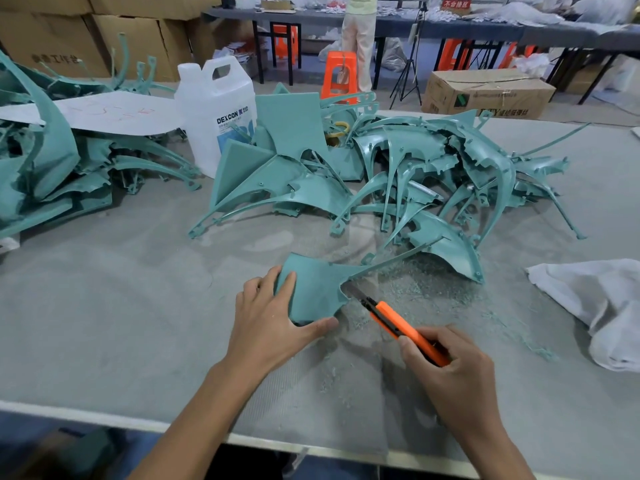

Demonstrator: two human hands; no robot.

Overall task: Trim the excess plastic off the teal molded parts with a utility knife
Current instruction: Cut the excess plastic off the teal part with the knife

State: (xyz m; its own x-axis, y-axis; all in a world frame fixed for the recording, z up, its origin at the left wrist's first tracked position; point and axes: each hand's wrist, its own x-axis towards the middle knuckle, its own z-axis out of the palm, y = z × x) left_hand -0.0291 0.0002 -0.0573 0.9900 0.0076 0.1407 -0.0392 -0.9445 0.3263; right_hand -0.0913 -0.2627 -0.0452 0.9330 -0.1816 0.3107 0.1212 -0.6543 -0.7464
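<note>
Head view. Working at near centre of table (104, 306), just in front of pile (415, 174) of teal pieces. Holding part (311, 289) in left hand (273, 323), index finger on top, thumb hooked along near edge. Gripping knife (398, 323) in right hand (450, 368), fingers curled round orange handle, blade tip at part's right notch. Cutting over shavings (433, 275) strewn right of blade. Ignoring jug (218, 109) far left, cloth (606, 306) right. Judged mid-trim on this edge. To do well: keep blade shallow along moulded line, cut away from left thumb, brace part against slipping, take thin passes, avoid gouging.
</note>
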